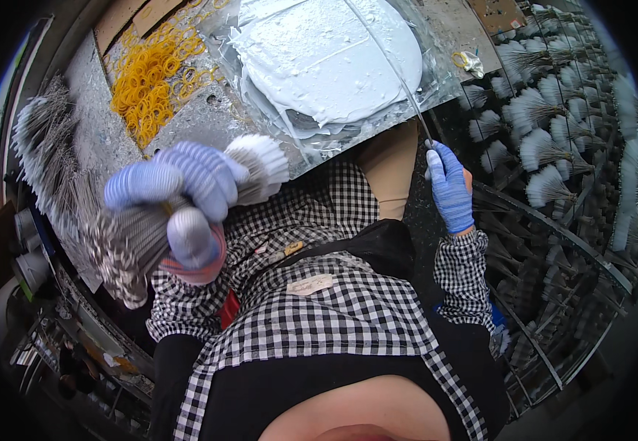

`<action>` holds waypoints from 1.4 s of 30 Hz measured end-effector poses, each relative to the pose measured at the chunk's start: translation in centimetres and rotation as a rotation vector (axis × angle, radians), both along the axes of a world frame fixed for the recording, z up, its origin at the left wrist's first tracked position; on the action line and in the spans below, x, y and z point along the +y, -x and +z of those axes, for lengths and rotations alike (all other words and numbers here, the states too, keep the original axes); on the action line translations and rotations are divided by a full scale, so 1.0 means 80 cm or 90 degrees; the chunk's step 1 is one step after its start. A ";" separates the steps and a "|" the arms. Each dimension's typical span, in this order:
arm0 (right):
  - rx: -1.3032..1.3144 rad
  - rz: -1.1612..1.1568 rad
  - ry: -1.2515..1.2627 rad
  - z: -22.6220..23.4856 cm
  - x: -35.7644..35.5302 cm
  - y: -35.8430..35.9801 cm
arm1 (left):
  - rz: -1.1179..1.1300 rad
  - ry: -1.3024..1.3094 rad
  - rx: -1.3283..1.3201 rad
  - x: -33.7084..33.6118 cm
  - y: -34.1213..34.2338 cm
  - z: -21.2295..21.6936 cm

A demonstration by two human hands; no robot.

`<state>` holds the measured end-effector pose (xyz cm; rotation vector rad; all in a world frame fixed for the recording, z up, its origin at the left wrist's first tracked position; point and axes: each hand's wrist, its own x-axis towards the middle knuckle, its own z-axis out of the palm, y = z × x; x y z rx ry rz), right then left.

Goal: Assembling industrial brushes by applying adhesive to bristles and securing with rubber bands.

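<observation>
My left hand (205, 184), in a blue-and-white striped knit glove, is closed round a bundle of thin wire-handled brushes. The bundle's white bristle heads (264, 163) point right, toward the paste, and its twisted wire ends (117, 250) stick out at the lower left. My right hand (450, 189), in a blue glove, pinches the near end of a long thin metal rod (386, 55). That rod slants up and left over a broad round pool of thick white paste (319, 62), which lies on a clear, smeared sheet (429, 103). Whether the rod touches the paste I cannot tell.
Yellow rubber bands (150, 84) lie heaped on the grey worktop (87, 95). More brushes (47, 147) are stacked at the left edge. On the right, a rack (554, 206) holds many white-bristled bundles. A crumpled wrapper-like scrap (470, 64) sits by the sheet's right corner.
</observation>
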<state>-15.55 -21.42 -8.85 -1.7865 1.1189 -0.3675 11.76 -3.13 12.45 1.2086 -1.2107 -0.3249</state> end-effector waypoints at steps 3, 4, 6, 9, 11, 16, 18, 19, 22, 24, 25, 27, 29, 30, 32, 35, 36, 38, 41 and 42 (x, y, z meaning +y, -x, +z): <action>0.220 0.061 0.330 0.047 -0.024 -0.018 | 0.060 -0.061 0.030 -0.026 -0.008 0.000; 0.106 0.049 0.400 0.068 -0.030 -0.026 | 0.070 -0.079 0.057 -0.037 -0.011 0.001; -0.090 0.132 0.359 0.108 -0.033 -0.053 | 0.021 -0.094 0.141 -0.066 -0.015 0.000; -0.375 0.281 0.279 0.142 -0.025 -0.131 | -0.024 -0.307 0.016 -0.109 -0.011 0.010; -0.378 0.361 0.258 0.153 -0.036 -0.172 | -0.106 -0.200 -0.030 -0.143 -0.006 0.012; -0.316 0.439 0.502 0.135 -0.063 -0.224 | -0.270 -0.116 -0.186 -0.186 -0.014 0.027; -0.345 0.430 0.242 0.113 -0.071 -0.225 | -0.171 -0.111 -0.227 -0.188 -0.014 0.026; -0.326 0.439 0.334 0.099 -0.073 -0.228 | -0.201 -0.103 -0.221 -0.192 -0.020 0.027; -0.161 0.478 0.378 0.053 -0.083 -0.232 | -0.247 -0.060 -0.336 -0.197 -0.031 0.030; -0.157 0.453 0.443 0.024 -0.082 -0.237 | -0.215 -0.070 -0.551 -0.199 -0.038 0.032; -0.228 0.462 0.511 0.013 -0.082 -0.239 | -0.199 -0.062 -0.655 -0.201 -0.040 0.034; -0.277 0.471 0.409 -0.001 -0.083 -0.241 | -0.193 -0.065 -0.747 -0.202 -0.043 0.034; -0.309 0.489 0.361 -0.006 -0.085 -0.241 | -0.220 -0.073 -0.781 -0.204 -0.046 0.032; -0.227 0.498 0.321 -0.007 -0.085 -0.241 | -0.214 -0.061 -0.812 -0.204 -0.049 0.029; -0.032 0.509 0.290 -0.008 -0.086 -0.241 | -0.228 -0.120 -0.853 -0.205 -0.055 0.017; 0.017 0.510 0.318 -0.011 -0.086 -0.243 | -0.226 -0.084 -0.870 -0.208 -0.070 -0.014; -0.158 0.504 0.326 -0.013 -0.083 -0.244 | -0.243 -0.056 -0.763 -0.207 -0.068 -0.027; -0.309 0.493 0.330 -0.011 -0.079 -0.244 | -0.269 0.001 -0.549 -0.204 -0.068 -0.051; -0.107 0.504 0.295 0.004 -0.074 -0.242 | -0.245 -0.072 -0.731 -0.202 -0.076 -0.064; 0.043 0.509 0.256 0.013 -0.075 -0.241 | -0.239 -0.073 -0.742 -0.202 -0.077 -0.061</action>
